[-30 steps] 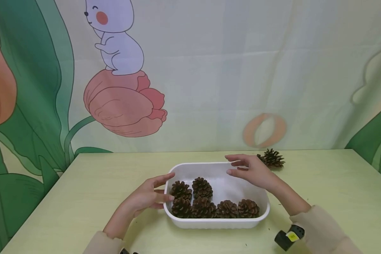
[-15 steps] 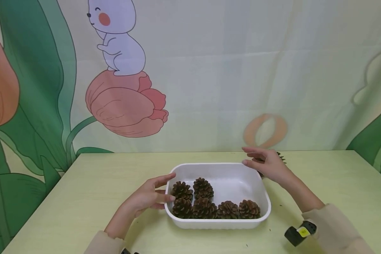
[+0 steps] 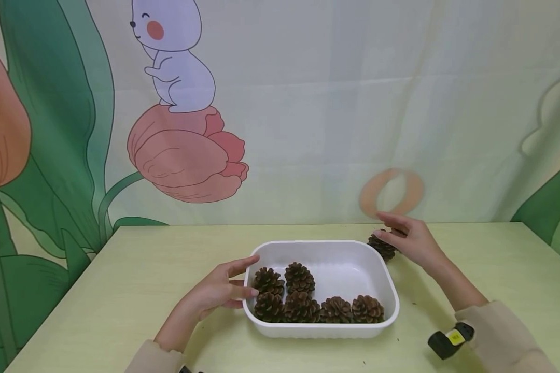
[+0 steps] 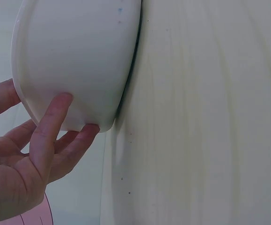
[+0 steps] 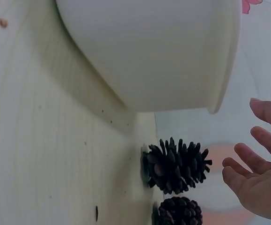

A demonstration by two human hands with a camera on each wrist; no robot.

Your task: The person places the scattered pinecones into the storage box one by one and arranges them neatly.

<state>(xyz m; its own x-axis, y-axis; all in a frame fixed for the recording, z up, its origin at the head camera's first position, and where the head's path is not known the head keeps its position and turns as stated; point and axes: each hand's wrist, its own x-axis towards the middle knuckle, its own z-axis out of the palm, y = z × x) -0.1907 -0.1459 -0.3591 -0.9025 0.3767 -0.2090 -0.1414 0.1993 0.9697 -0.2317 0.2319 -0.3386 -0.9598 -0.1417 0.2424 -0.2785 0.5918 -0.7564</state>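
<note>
A white plastic tub point(image 3: 324, 330) stands on the table with several brown pine cones point(image 3: 300, 306) inside, along the near side and at the left. My left hand point(image 3: 219, 287) holds the tub's left end; in the left wrist view its fingers point(image 4: 53, 117) spread against the outer wall, one at the rim. My right hand point(image 3: 417, 243) hovers behind the tub's far right corner, fingers apart and slightly bent. Beneath it lie two loose pine cones, the nearer one point(image 3: 381, 246) partly uncovered and the other largely hidden. Both show in the right wrist view, one pine cone point(image 5: 176, 165) close to the fingers, which hold nothing.
The pale wooden table point(image 3: 168, 280) ends at a printed curtain point(image 3: 298, 129) close behind the loose pine cones. Small dark crumbs lie on the table right of the tub. A black wrist camera point(image 3: 450, 340) sits at the right sleeve.
My right hand has moved right from above the tub's far rim to over the loose pine cones. My left hand stays at the tub's left end.
</note>
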